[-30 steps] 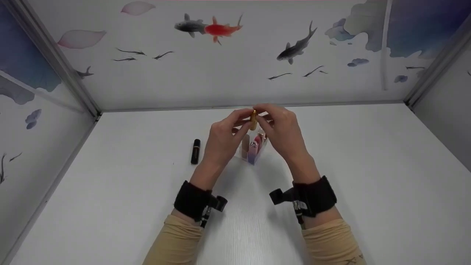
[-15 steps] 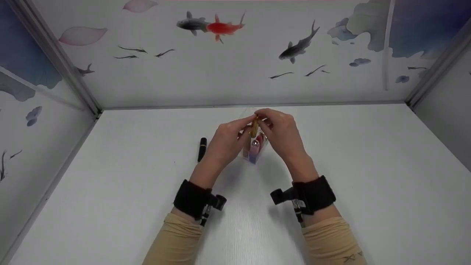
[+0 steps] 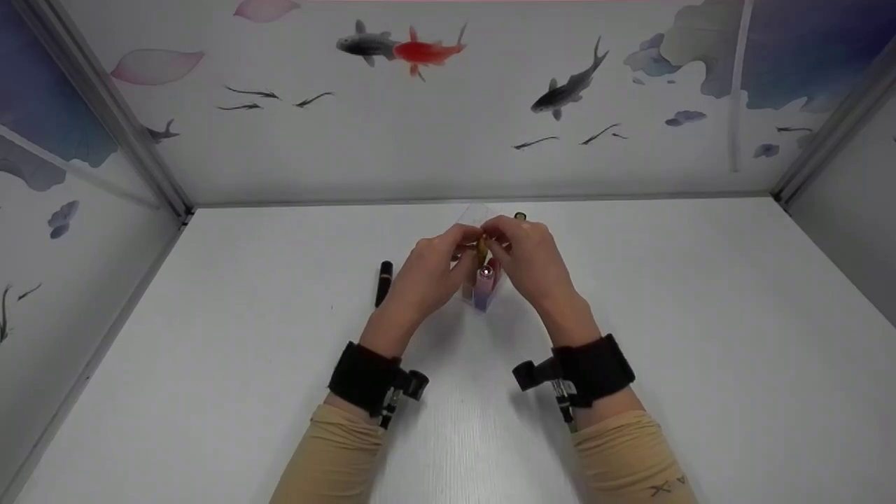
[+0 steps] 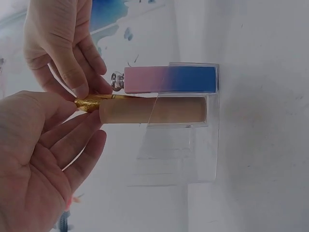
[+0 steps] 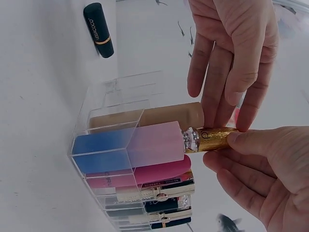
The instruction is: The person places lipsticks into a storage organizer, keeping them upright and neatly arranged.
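Above a clear acrylic lipstick organizer (image 5: 77, 126), my two hands meet at a shiny gold lipstick tube (image 5: 212, 140). My right hand (image 3: 537, 260) pinches it, thumb laid along its side in the right wrist view. From the other side, my left hand (image 3: 434, 271) holds the same tube by its upper end. The tube's lower part is hidden behind a pink-and-blue lipstick (image 4: 169, 79) with a silver knob and a beige tube (image 4: 154, 110), both upright in the organizer. I cannot tell whether its lower end sits in a slot.
More lipsticks fill other slots, including a bright pink tube (image 5: 164, 173) and several dark ones with gold trim. A black lipstick (image 3: 384, 283) with a gold band lies on the white table (image 3: 700, 315), left of my left hand. Printed panels (image 3: 462, 140) wall the table's back and sides.
Both hands have come down and slightly nearer, lowering the gold tube towards the organizer. A dark, gold-rimmed end now shows behind my right hand. My left hand has shifted a little right.
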Demonstrator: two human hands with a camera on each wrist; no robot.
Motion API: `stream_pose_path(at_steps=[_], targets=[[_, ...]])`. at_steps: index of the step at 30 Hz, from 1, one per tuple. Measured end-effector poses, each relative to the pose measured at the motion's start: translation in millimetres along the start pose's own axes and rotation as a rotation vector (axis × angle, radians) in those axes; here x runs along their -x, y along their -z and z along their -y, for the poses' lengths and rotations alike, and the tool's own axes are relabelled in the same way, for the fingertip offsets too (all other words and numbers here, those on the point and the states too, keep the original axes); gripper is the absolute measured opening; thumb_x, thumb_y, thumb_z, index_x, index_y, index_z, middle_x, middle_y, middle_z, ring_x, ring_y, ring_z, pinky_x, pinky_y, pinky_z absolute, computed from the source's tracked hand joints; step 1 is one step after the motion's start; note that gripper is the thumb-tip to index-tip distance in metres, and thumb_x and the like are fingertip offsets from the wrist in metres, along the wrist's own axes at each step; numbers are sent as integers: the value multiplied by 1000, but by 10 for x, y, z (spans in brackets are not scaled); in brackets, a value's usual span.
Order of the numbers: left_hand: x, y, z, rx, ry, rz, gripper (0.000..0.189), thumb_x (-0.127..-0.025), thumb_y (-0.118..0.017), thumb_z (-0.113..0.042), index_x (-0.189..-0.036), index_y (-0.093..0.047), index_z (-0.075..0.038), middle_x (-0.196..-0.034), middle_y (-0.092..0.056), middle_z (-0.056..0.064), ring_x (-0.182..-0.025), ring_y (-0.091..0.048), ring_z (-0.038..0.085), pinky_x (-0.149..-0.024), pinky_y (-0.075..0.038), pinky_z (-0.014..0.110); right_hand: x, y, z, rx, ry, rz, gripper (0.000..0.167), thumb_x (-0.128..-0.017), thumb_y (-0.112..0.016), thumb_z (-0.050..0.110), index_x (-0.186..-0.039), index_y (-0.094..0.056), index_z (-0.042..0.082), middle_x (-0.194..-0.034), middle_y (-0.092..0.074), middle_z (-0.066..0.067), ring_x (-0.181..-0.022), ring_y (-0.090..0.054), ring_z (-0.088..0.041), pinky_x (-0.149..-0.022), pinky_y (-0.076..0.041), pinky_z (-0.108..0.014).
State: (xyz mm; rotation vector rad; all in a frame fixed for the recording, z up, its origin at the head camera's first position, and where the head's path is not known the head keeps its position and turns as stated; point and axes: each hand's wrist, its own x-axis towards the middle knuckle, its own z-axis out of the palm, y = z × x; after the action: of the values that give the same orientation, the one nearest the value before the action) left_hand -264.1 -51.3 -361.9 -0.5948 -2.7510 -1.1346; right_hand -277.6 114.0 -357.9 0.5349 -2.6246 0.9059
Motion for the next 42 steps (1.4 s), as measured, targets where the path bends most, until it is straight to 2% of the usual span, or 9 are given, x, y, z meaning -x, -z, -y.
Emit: stream_pose_path(at_steps=[9,17,21,24,27,34,39,42], targets=[[6,-12,11,-25,68,16,29,-103,-55,-23,-132,-58,-18,-135,-66,1,-129,-60,18,-108,-50,40,6,-17,4,5,-3,59,16,-95,-65,5,-110,-70,5,-105,-75,-13,-98,-72,-26,-86,-60,-38],[4,-18,30,-45,80,33,29,-103,-55,-22,-131,-58,-17,-136,-65,2,-130,-59,20,-108,-49,41,4,-53,-5,51,18,59,16,-94,-67,7,-110,-72,5,-104,-76,-12,-96,-72,-26,-84,-59,-40],[8,-15,38,-54,79,51,30,-102,-54,-15,-132,-57,-14,-136,-65,3,-109,-64,18,-95,-52,36,10,-73,-16,83,53,46,15,-94,-68,8,-108,-72,5,-101,-75,-12,-95,-71,-27,-84,-58,-41],[8,-19,46,-60,70,57,32,-101,-52,-11,-132,-57,-13,-135,-66,4,-89,-58,18,-81,-49,33,14,-89,-27,105,76,34,14,-93,-68,8,-106,-73,5,-99,-76,-12,-92,-70,-27,-83,-57,-41],[5,-31,54,-66,66,59,30,-101,-52,-12,-130,-58,-13,-133,-67,4,-83,-54,16,-76,-46,31,14,-107,-45,124,86,20,14,-93,-69,7,-105,-75,6,-96,-76,-11,-88,-69,-27,-81,-57,-40],[-5,-66,77,-97,78,76,29,-102,-51,-15,-130,-58,-13,-132,-67,4,-87,-56,16,-80,-49,32,5,-131,-62,157,104,9,14,-91,-71,7,-103,-77,6,-94,-78,-10,-85,-69,-27,-77,-57,-40],[-6,-76,82,-112,101,94,29,-103,-51,-19,-131,-58,-13,-130,-68,5,-86,-56,17,-80,-50,33,5,-133,-56,194,93,23,15,-91,-72,9,-104,-78,7,-92,-78,-9,-85,-67,-28,-78,-56,-41],[-8,-85,94,-122,104,98,30,-103,-51,-19,-132,-57,-13,-130,-68,5,-89,-58,17,-84,-52,34,4,-135,-49,218,77,35,16,-91,-72,11,-105,-78,8,-92,-78,-8,-85,-66,-28,-78,-55,-42]])
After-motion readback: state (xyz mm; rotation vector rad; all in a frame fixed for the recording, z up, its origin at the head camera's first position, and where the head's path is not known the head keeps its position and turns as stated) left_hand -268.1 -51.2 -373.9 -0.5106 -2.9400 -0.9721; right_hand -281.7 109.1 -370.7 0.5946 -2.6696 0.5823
